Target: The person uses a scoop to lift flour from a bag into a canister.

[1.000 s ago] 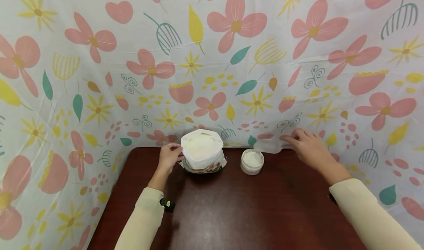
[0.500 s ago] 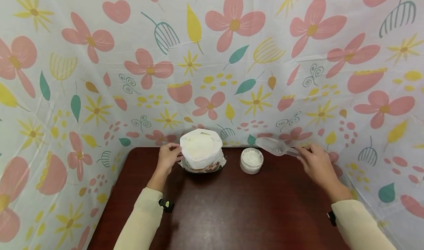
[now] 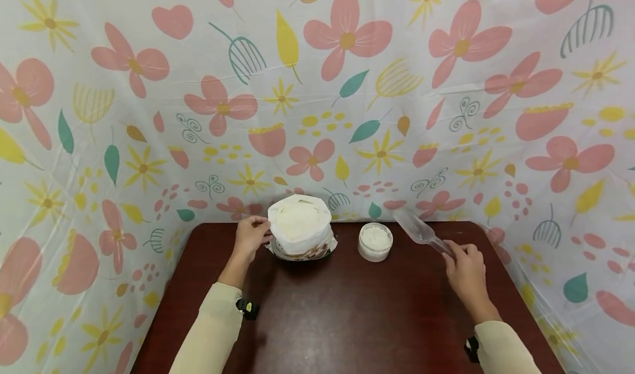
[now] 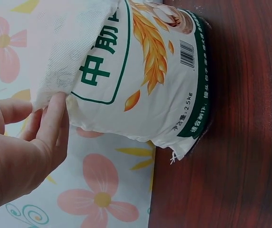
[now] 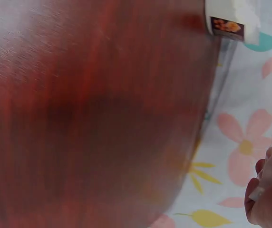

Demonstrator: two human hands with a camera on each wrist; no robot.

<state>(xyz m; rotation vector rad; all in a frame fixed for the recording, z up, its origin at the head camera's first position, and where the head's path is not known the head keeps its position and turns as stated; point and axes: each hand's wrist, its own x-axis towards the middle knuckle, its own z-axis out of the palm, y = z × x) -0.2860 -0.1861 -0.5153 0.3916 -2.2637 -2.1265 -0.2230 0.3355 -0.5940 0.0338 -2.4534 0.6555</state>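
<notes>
A white flour bag (image 3: 300, 228) stands upright at the back of the table, its rim folded outward and pale flour showing inside. My left hand (image 3: 252, 237) pinches the folded rim at the bag's left side; in the left wrist view, thumb and fingers (image 4: 50, 118) grip the turned-down edge. My right hand (image 3: 466, 272) grips the handle of a clear plastic scoop (image 3: 416, 228), held over the table's back right with its bowl pointing up and left. Between bag and scoop sits a round clear jar (image 3: 375, 243) of white powder, lidless. In the right wrist view the scoop's handle (image 5: 271, 171) lies within the curled fingers.
The dark reddish wooden table (image 3: 337, 313) ends against a floral-print cloth (image 3: 317, 115) that hangs behind and at both sides. Bag and jar both stand near the table's back edge. Wrist cameras (image 3: 248, 308) are strapped on both sleeved forearms.
My right hand has drawn the scoop back from the cloth, toward the front, and its bowl now tilts up and left. The left hand keeps its pinch on the bag's rim.
</notes>
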